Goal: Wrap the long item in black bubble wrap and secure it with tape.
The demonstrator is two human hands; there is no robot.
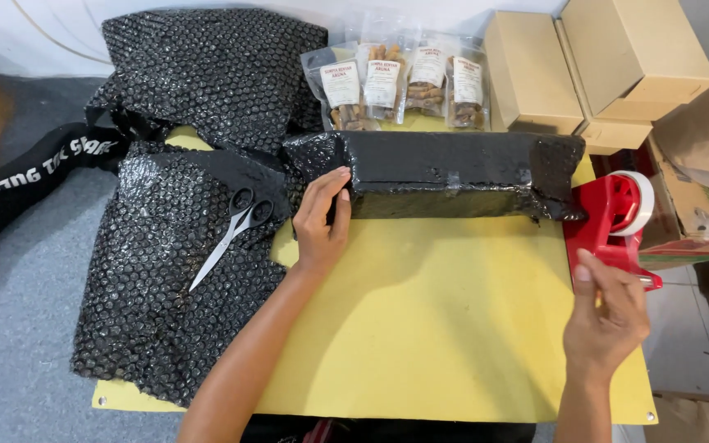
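I see a long black bubble-wrapped parcel [453,174] across the yellow surface [436,328]. Behind it stand four clear pouches [404,86] with white labels [381,82], brown contents. Plain tan boxes [601,66] stacked at back right; printed carton [699,213] beside them.

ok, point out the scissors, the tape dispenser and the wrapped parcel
scissors [235,230]: head view, on the pivot where the blades cross.
tape dispenser [609,221]: head view, on its red body.
wrapped parcel [453,172]: head view, on the black bubble-wrapped top.

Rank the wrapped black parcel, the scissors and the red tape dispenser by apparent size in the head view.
1. Wrapped black parcel
2. Scissors and red tape dispenser: look alike, dispenser partly hidden by the right hand, so unranked.
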